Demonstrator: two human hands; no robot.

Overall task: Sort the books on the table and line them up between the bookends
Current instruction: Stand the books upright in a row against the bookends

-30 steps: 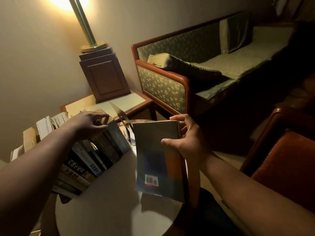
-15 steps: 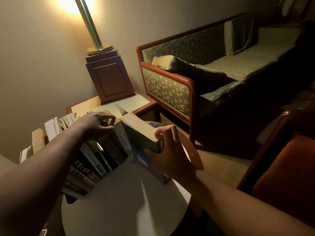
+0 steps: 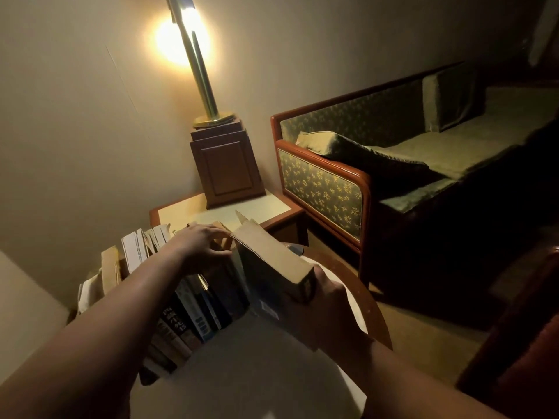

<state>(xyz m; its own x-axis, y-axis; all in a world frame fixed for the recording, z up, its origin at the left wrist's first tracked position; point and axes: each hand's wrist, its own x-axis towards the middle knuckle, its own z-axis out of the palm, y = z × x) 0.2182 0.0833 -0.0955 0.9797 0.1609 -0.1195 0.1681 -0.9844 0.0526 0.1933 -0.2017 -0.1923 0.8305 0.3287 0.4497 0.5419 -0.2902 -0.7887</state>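
Fingers [image 3: 321, 278] of the right hand [image 3: 332, 300] clamp the blue-covered paperback book with tan page edges [image 3: 272, 261], tilted just beside the leaning row of upright books [image 3: 193, 309]. The left hand [image 3: 199, 246] lies loosely extended, pressing the row's tops. Best move: hold that gap, then slide the book down flush.

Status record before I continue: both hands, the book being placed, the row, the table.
left hand: fingers rest on the tops of the row of books
right hand: grips the book at its near end
book: tilted, page edge up, at the right end of the row
row of books: spines toward the camera, leaning
table: round, pale top
placement: book not yet let go
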